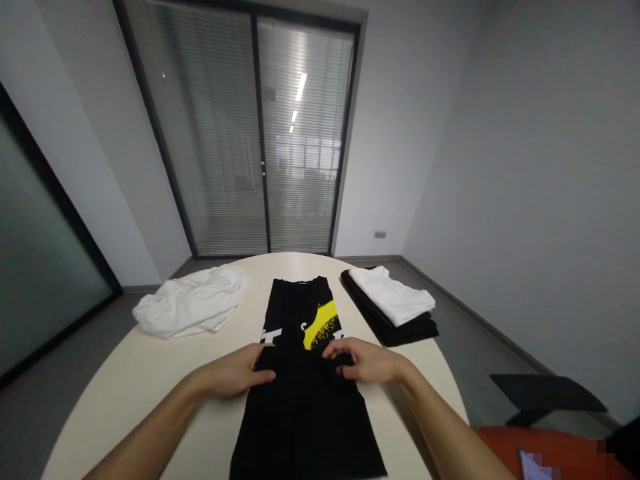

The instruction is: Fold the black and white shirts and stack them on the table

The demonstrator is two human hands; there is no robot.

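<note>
A black T-shirt (303, 407) with yellow and white print lies in a long narrow strip down the middle of the table, its neckline at the far end. At its left edge, about halfway along, my left hand (239, 372) grips the cloth, thumb on top. My right hand (361, 360) pinches the cloth near the right edge at about the same height, just below the yellow print. The fabric bunches a little by the right fingers. Some fingertips of both hands are hidden by the cloth.
A crumpled white garment (193, 301) lies on the round cream table (165, 380) at the left. A folded white garment (393, 295) rests on folded black clothes (395, 332) at the right. An orange-seated chair (545, 440) stands beyond the table's right edge.
</note>
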